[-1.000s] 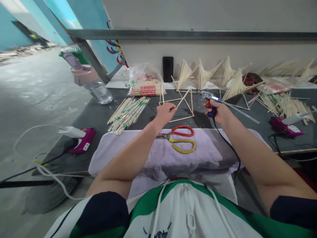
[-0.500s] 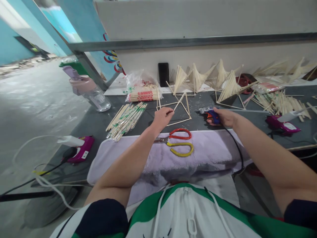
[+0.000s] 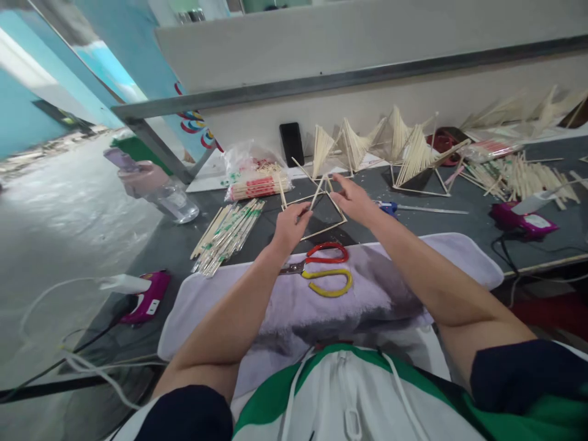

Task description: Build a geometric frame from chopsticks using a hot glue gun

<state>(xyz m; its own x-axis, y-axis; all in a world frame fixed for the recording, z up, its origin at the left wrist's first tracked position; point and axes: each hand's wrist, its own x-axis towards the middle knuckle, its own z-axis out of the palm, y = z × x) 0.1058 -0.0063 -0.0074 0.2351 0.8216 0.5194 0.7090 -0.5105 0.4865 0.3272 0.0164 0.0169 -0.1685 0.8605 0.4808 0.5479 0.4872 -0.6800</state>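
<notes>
On the dark table stands a frame of thin wooden sticks (image 3: 327,229), with sticks rising to a peak at its middle. My left hand (image 3: 293,226) is closed in a pinch on a slanting wooden stick (image 3: 316,195) of this frame. At the peak, my right hand (image 3: 353,199) has its thumb and forefinger on the stick joint; the exact contact is small and hard to see. A blue hot glue gun (image 3: 388,209) lies beyond my right forearm, partly hidden by it, near a long translucent stick (image 3: 432,209). Scissors (image 3: 327,269) with red and yellow handles rest on the lilac towel (image 3: 257,318).
Wrapped chopsticks (image 3: 229,236) and a bagged bundle (image 3: 260,188) lie left. Finished-looking stick models (image 3: 353,147) and a black phone (image 3: 292,144) stand along the back. Loose sticks (image 3: 523,177) and a purple power socket (image 3: 523,220) are right; a bottle (image 3: 154,187) stands left.
My right hand has let go of the glue gun, which now lies on the table, and has moved left to the frame's peak. My left hand keeps its stick. The view has tilted slightly.
</notes>
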